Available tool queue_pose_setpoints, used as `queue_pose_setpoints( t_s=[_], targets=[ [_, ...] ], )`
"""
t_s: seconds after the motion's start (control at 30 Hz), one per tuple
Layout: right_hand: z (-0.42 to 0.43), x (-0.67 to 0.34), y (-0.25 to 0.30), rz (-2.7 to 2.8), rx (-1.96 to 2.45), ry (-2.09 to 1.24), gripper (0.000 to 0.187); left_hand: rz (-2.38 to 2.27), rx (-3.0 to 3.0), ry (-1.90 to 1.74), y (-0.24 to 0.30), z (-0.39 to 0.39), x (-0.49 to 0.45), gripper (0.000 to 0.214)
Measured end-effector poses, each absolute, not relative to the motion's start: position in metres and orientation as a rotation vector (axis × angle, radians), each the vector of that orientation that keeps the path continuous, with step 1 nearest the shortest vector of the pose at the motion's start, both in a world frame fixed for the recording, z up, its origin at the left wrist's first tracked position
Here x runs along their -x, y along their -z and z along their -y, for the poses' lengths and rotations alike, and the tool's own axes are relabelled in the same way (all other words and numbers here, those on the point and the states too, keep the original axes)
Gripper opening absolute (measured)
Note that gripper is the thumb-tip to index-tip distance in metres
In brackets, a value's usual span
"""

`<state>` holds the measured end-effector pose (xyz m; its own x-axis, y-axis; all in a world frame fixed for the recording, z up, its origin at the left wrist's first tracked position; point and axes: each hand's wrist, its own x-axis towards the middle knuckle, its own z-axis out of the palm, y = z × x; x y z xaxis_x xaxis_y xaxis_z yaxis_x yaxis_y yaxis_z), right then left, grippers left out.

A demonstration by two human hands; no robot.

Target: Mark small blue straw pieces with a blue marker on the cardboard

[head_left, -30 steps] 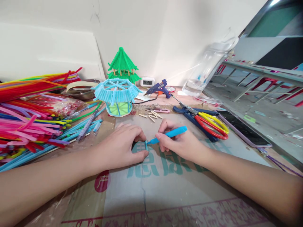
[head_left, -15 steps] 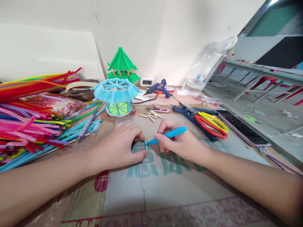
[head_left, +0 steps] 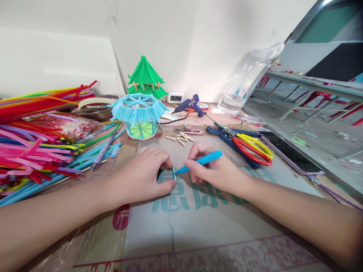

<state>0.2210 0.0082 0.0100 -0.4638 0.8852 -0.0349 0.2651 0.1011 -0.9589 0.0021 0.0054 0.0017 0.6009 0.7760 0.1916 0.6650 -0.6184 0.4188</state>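
Observation:
Between the thumb and a fingertip of my left hand [head_left: 154, 172] is a short thin stick [head_left: 174, 173], partly coloured blue. My right hand [head_left: 208, 166] grips a blue marker pen [head_left: 205, 158], its tip touching or very near the stick. Beyond the hands lie several short bare wooden sticks [head_left: 181, 138] and a pink craft knife [head_left: 193, 132]. Behind my left hand stands a small model pavilion [head_left: 138, 109] with a light-blue pipe-cleaner roof and a green base. A green pipe-cleaner roof model [head_left: 146, 75] is farther back.
Colourful pipe cleaners [head_left: 34, 147] are heaped at the left. A blue glue gun [head_left: 188, 105], a digital clock [head_left: 175, 97] and a clear plastic jug [head_left: 241, 83] stand at the back. Scissors [head_left: 251, 145], blue-handled pliers [head_left: 227, 139] and a phone [head_left: 292, 153] lie right, on the printed cardboard [head_left: 147, 241].
Almost nothing has moved. The marker's rear end has shifted very slightly left, and its tip stays at the stick in my left hand.

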Motion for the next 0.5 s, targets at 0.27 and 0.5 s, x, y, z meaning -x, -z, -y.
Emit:
queue_pose_setpoints(
  t_s=[0.27,0.5],
  targets=[
    [-0.0113,-0.2208,-0.0064,1.815,1.126,-1.306,0.024,-1.168,-2.541,-0.496,-0.0021,-0.0047,-0.0016,0.024],
    [-0.0089,-0.2204,-0.0097,1.816,1.139,-1.345,0.027,-1.173,-2.527,-0.510,-0.0010,-0.0054,-0.0019,0.026]
  ],
)
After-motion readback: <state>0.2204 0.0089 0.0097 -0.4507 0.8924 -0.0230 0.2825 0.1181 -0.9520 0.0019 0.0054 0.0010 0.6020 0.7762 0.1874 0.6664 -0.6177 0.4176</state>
